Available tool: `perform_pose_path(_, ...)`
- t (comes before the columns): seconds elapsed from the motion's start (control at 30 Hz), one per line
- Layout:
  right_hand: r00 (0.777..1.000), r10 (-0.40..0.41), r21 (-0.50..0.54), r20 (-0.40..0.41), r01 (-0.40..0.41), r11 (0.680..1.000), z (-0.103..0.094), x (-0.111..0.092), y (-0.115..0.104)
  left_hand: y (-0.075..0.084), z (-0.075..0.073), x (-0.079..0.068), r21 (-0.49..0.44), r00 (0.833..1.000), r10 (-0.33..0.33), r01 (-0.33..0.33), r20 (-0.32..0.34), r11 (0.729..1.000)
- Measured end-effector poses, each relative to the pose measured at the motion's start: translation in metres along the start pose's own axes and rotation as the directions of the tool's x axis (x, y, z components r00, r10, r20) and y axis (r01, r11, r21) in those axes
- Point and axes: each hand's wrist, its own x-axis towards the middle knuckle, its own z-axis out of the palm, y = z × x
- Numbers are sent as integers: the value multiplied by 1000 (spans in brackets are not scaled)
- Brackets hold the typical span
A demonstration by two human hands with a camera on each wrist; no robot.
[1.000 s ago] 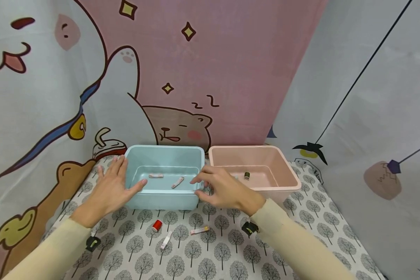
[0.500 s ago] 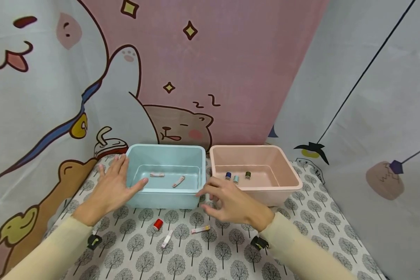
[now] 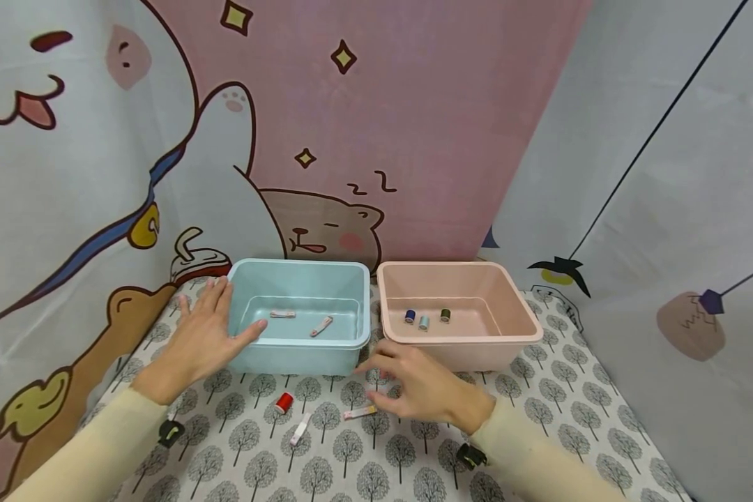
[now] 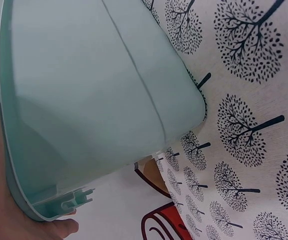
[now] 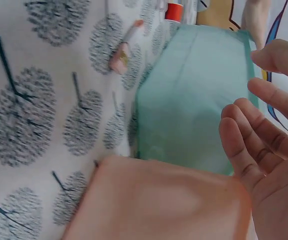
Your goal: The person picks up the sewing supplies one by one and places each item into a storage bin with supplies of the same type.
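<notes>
My left hand [image 3: 197, 338] lies across the front left corner of the light blue plastic bin [image 3: 301, 355], fingers spread and thumb over the rim. Two slim nail clippers [image 3: 282, 314] lie in this bin. My right hand [image 3: 420, 380] hovers with nothing in it, fingers loosely bent, in front of the pink bin [image 3: 489, 348]. Its thumb tip is close above a patterned nail clipper [image 3: 360, 413] on the cloth. A red thread spool [image 3: 284, 403] and a white nail clipper [image 3: 300, 429] lie farther left. Dark blue [image 3: 410, 316], light blue and green thread spools stand in the pink bin.
The bins stand side by side with a narrow gap, against a cartoon-printed backdrop [image 3: 439, 139]. A white cloth with tree prints [image 3: 345, 467] covers the table. A grey curtain [image 3: 659, 195] hangs on the right.
My right hand has drawn back from the gap between the bins, down and right toward the patterned nail clipper. The blue spools in the pink bin have come into sight. My left hand stays put.
</notes>
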Motion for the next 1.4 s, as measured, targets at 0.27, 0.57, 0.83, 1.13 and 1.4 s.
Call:
perform_pose_path(0.27,989,89,25,114,-92,995,19,-10,4,-1,1,2,6,1000,-5,5,1,1000)
perform_pose_path(0.57,962,191,-22,195,-191,981,41,-17,10,-2,0,1,1,1000,-8,8,6,1000)
perform_pose_path(0.83,961,191,-43,202,-186,982,54,-17,15,-3,0,3,-12,1000,-11,11,-1,1000)
perform_pose_path(1.13,947,214,-45,241,-210,977,61,-17,19,-2,-2,5,-8,1000,-12,12,2,1000)
perform_pose_path(1.4,943,219,-9,251,-224,975,63,-17,19,-2,0,4,-2,1000,-11,11,3,1000)
